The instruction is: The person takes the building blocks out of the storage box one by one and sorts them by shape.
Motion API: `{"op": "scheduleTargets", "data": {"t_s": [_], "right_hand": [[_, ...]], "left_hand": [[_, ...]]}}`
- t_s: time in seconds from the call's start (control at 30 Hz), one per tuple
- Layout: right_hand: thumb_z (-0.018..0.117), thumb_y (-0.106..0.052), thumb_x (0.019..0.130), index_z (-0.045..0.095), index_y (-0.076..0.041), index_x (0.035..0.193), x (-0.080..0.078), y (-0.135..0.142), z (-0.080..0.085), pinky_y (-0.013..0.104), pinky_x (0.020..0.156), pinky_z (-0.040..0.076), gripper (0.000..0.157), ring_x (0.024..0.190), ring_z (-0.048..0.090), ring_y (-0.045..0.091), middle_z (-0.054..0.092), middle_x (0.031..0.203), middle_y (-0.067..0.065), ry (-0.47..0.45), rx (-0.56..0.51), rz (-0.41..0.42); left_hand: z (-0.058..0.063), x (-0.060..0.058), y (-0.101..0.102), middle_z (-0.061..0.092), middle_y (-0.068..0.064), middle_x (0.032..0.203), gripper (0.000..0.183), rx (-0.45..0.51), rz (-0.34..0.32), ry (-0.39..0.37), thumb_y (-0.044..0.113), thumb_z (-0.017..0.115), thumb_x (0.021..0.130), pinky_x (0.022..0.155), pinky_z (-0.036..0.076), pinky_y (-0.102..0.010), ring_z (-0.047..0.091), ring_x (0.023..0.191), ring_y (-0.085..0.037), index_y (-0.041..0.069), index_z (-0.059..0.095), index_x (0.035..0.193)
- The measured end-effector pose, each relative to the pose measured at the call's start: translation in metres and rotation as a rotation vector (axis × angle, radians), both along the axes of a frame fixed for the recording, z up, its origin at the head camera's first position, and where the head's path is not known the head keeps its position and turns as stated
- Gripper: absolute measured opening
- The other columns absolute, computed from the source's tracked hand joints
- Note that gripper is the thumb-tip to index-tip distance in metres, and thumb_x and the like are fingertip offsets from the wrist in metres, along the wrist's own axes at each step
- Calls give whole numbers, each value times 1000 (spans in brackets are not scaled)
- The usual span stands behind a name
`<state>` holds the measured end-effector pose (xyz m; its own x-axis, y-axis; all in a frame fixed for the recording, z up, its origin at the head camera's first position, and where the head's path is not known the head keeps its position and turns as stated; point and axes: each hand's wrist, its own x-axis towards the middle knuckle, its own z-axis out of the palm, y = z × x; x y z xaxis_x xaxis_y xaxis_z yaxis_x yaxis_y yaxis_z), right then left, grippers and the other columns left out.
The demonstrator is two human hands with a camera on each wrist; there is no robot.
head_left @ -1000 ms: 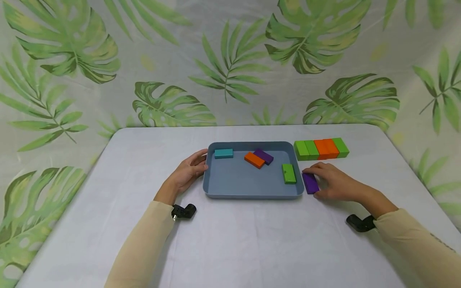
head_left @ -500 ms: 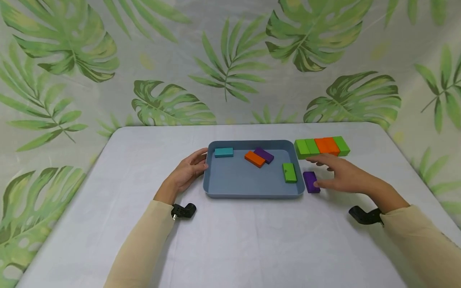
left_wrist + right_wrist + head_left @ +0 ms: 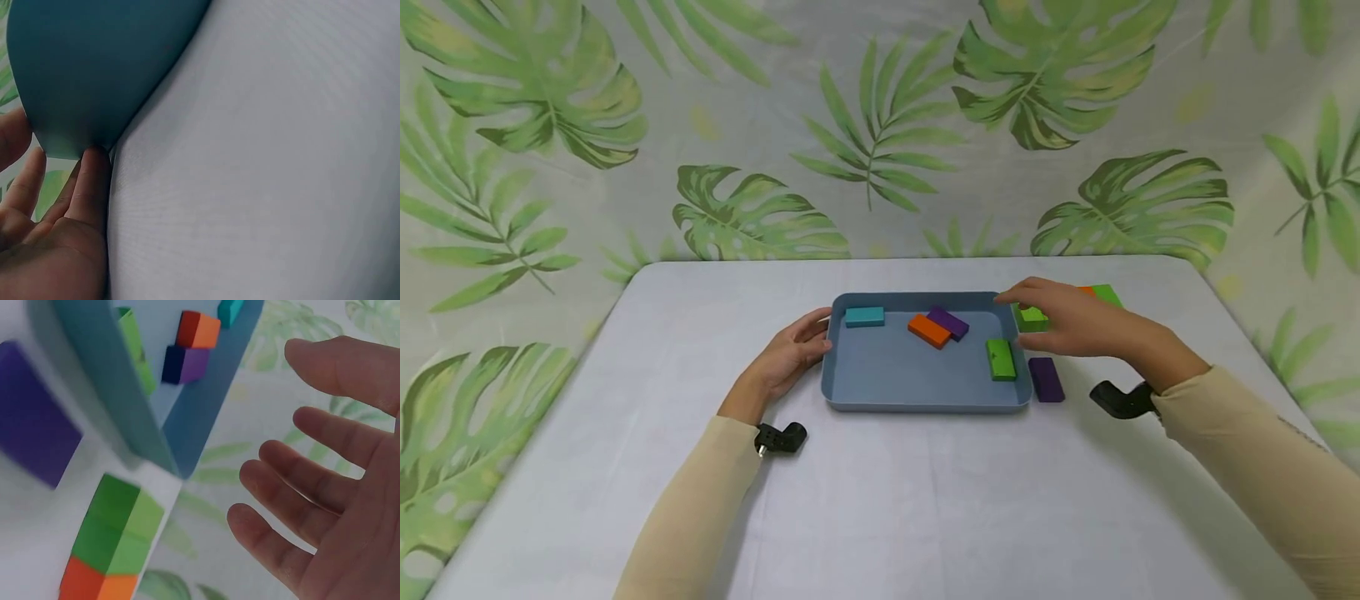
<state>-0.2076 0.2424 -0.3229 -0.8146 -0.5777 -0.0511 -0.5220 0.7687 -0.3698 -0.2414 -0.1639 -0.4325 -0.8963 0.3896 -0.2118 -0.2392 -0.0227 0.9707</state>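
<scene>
The grey-blue tray [image 3: 917, 393] holds a teal block [image 3: 865, 317], an orange block [image 3: 928, 332] overlapping a purple block [image 3: 951, 325], and a green block [image 3: 1001, 360] near its right wall. My left hand [image 3: 786, 358] rests beside the tray's left end; in the left wrist view its fingertips touch the tray's outer wall [image 3: 94, 75]. Over the tray's far right corner hovers my right hand [image 3: 1067, 317], fingers extended and holding nothing. A second purple block [image 3: 1047, 380] lies just outside the tray's right side, below that hand.
Behind the right hand runs a row of green and orange blocks, partly hidden; its near green block [image 3: 115, 500] shows in the right wrist view. A white cloth [image 3: 880, 500] covers the table, and a leaf-patterned sheet [image 3: 880, 125] stands behind it.
My right hand has let go of the purple block, lifted, and moved left and away over the tray's corner. That block stays beside the tray. The left hand keeps its place.
</scene>
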Motion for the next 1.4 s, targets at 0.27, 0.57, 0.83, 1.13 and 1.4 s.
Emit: {"op": "scheduleTargets", "data": {"t_s": [0.27, 0.57, 0.83, 1.13, 1.4], "right_hand": [[68, -12, 91, 54, -2, 139, -23, -48, -5, 56, 107, 45, 51, 127, 53, 37, 54, 139, 20, 4, 38, 96], [63, -12, 92, 57, -3, 138, -43, -108, -11, 48, 108, 45, 48, 124, 54, 32, 56, 138, 18, -40, 87, 149], [62, -15, 95, 53, -9, 142, -49, -146, -14, 45, 109, 45, 48, 126, 54, 30, 52, 142, 14, -89, 150, 183], [62, -13, 94, 52, -7, 144, -64, -170, -28, 45, 113, 41, 51, 133, 48, 32, 50, 144, 17, -97, 146, 141], [62, -15, 94, 57, -11, 140, -70, -181, -43, 46, 107, 44, 47, 127, 47, 34, 51, 141, 15, 72, 104, 77]], "left_hand": [[-1, 1, -1, 19, -14, 166, 69, 7, -1, 0, -1, 52, 98, 126, 20, -49, 20, 154, -29, 13, 23, 159], [0, 1, 0, 20, -13, 166, 69, 8, 0, -3, -1, 53, 98, 126, 20, -48, 21, 154, -28, 14, 23, 159], [1, 1, 0, 20, -14, 166, 69, 8, 12, -9, -1, 53, 98, 126, 20, -48, 22, 154, -28, 14, 24, 159], [0, 1, -1, 19, -14, 166, 69, 5, 10, -17, 0, 53, 98, 126, 21, -47, 22, 154, -29, 14, 23, 159], [0, 1, 1, 19, -15, 166, 69, 16, -13, -2, 0, 51, 99, 125, 20, -49, 22, 153, -31, 13, 21, 159]]}}
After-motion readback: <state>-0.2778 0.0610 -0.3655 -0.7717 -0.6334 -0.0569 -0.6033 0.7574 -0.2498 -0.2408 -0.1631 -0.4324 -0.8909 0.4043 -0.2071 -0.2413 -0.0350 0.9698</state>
